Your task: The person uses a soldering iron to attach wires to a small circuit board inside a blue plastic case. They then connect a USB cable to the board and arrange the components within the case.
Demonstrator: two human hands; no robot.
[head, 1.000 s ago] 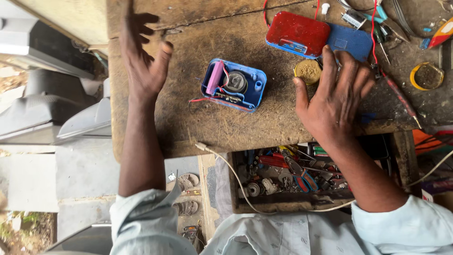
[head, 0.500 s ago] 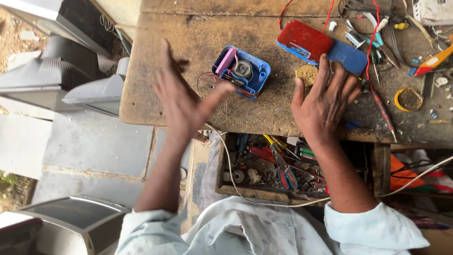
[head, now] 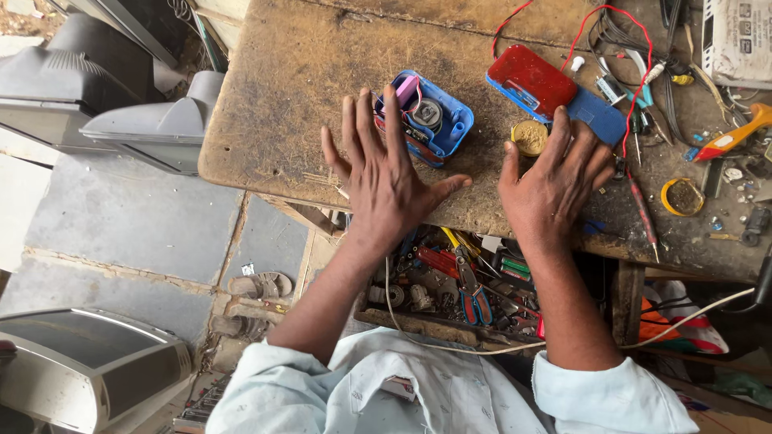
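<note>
My left hand lies flat on the worn wooden workbench, fingers spread, its fingertips at the near edge of an opened blue device with a pink part and a round metal piece inside. My right hand also rests flat with fingers apart, just below a round brass-coloured tin and touching the blue end of a red and blue casing. Neither hand holds anything.
Wires, screwdrivers, an orange-handled tool and a yellow ring clutter the right of the bench. An open drawer of tools sits under the bench edge. Old television shells stand on the stone floor at left, sandals nearby.
My left hand has come down from the bench's far left corner to lie flat beside the blue device. The right hand has stayed in place. The view has shifted.
</note>
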